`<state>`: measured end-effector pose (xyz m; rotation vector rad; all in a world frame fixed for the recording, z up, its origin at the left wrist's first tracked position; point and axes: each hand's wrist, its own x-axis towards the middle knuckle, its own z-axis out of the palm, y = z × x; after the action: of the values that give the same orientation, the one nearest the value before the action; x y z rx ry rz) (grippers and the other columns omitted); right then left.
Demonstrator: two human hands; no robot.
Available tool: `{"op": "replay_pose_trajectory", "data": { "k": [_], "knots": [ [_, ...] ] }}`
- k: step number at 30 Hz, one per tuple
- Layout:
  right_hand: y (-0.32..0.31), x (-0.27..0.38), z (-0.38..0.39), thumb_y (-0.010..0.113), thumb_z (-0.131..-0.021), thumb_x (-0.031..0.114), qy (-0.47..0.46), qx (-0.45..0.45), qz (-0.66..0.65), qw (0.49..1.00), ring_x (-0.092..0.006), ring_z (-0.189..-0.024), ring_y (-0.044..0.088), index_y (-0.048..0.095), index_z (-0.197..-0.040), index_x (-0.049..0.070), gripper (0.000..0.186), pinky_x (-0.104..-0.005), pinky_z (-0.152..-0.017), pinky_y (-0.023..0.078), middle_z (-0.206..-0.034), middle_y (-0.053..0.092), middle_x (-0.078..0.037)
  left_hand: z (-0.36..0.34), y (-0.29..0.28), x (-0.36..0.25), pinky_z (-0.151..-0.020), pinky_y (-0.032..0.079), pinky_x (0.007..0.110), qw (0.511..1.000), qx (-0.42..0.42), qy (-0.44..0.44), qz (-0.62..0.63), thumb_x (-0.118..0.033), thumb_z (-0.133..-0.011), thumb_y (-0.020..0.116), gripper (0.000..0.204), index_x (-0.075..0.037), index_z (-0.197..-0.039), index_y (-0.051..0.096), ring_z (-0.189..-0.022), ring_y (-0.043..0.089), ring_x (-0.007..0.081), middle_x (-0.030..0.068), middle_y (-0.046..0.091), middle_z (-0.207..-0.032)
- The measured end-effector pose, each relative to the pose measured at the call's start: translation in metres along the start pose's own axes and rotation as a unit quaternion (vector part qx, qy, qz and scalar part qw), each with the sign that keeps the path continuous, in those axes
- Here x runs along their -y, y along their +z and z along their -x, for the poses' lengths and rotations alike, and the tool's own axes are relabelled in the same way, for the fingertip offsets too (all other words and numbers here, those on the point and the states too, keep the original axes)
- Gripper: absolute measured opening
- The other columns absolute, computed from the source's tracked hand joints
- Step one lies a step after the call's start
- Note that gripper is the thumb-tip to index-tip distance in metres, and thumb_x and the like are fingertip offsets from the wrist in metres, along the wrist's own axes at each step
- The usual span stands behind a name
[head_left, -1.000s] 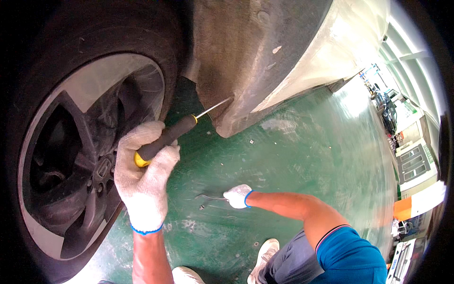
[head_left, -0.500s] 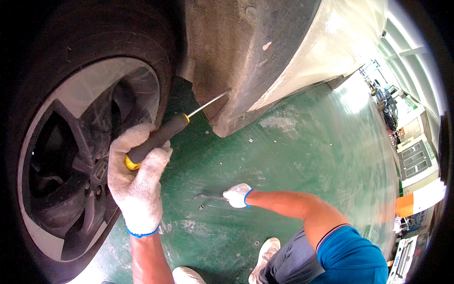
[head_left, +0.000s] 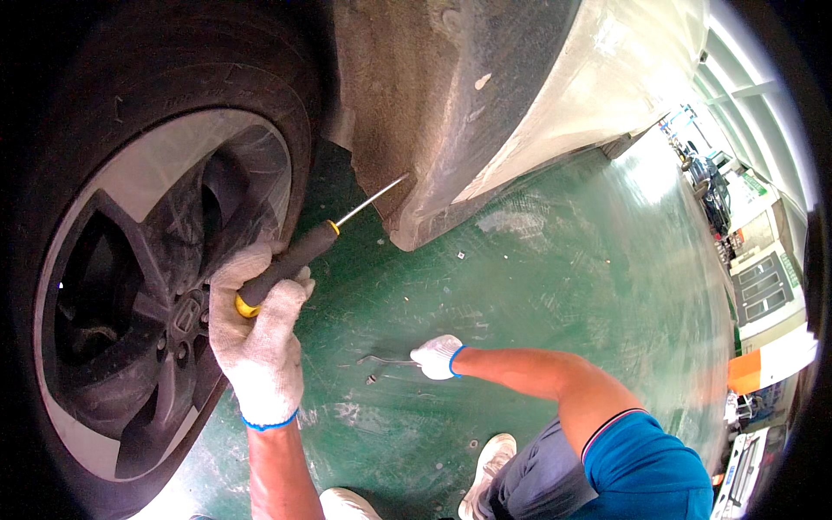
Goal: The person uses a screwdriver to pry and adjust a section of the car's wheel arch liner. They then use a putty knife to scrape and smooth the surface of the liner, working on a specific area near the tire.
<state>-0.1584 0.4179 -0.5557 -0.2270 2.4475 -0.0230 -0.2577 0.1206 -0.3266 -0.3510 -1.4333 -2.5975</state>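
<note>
The person's left hand [head_left: 260, 355], in a white knit glove, is wrapped around the dark handle of a screwdriver [head_left: 293, 263], with the yellow butt end showing beside the palm. The tool is up beside the alloy wheel [head_left: 186, 295], its bare metal shank angled toward the brown wheel-arch liner [head_left: 386, 113] near the lower corner of the bumper [head_left: 511, 95]; I can't tell from here whether the tip is touching. It looks light and rigid, likely well balanced in one hand. The thick handle is the place to hold, since the slim shank would probably turn slick under cotton knit. The liner seems thin and a little springy, so it would probably flex before it cracked. Down near the green floor [head_left: 555, 295], the gloved right hand [head_left: 438, 357] looks closed on the near end of a slim metal tool [head_left: 394, 361], hard and probably light too, with a small dark fastener [head_left: 373, 380] just beside it.
</note>
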Motion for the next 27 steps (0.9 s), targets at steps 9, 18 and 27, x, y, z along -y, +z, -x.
{"op": "replay_pose_trajectory", "data": {
  "k": [9, 18, 27],
  "knots": [
    [-0.003, 0.001, 0.003, 0.061, -0.086, 0.02, 0.007, -0.004, -0.002, 1.0, -0.042, -0.087, 0.07, 0.068, -0.098, 0.011, 0.017, -0.056, -0.069, 0.053, -0.091, 0.071, -0.018, 0.0, -0.003, 0.005, -0.088, 0.059, 0.035, 0.999, 0.003, -0.035, 0.039, 0.002, -0.092, 0.067, 0.036, 0.004, -0.127, 0.058, -0.096, 0.069, 0.0223, 0.0163, 0.064, -0.121],
    [-0.011, 0.006, 0.006, 0.061, -0.085, 0.017, 0.003, 0.002, 0.005, 1.0, -0.0403, -0.09, 0.072, 0.071, -0.099, 0.009, 0.019, -0.0539, -0.07, 0.057, -0.095, 0.074, -0.019, -0.006, -0.016, 0.024, -0.091, 0.059, 0.037, 0.991, -0.001, -0.065, 0.114, -0.002, -0.094, 0.068, 0.039, 0.002, -0.131, 0.056, -0.1, 0.07, 0.0255, 0.0153, 0.066, -0.119],
    [-0.008, 0.003, 0.004, 0.061, -0.085, 0.017, 0.004, 0.0, -0.004, 1.0, -0.0406, -0.089, 0.072, 0.071, -0.098, 0.008, 0.019, -0.0539, -0.07, 0.056, -0.093, 0.073, -0.019, -0.005, -0.012, 0.018, -0.086, 0.06, 0.033, 0.995, -0.003, -0.048, 0.083, -0.001, -0.092, 0.069, 0.036, 0.003, -0.126, 0.058, -0.095, 0.071, 0.0205, 0.0144, 0.066, -0.111]
  ]
}}
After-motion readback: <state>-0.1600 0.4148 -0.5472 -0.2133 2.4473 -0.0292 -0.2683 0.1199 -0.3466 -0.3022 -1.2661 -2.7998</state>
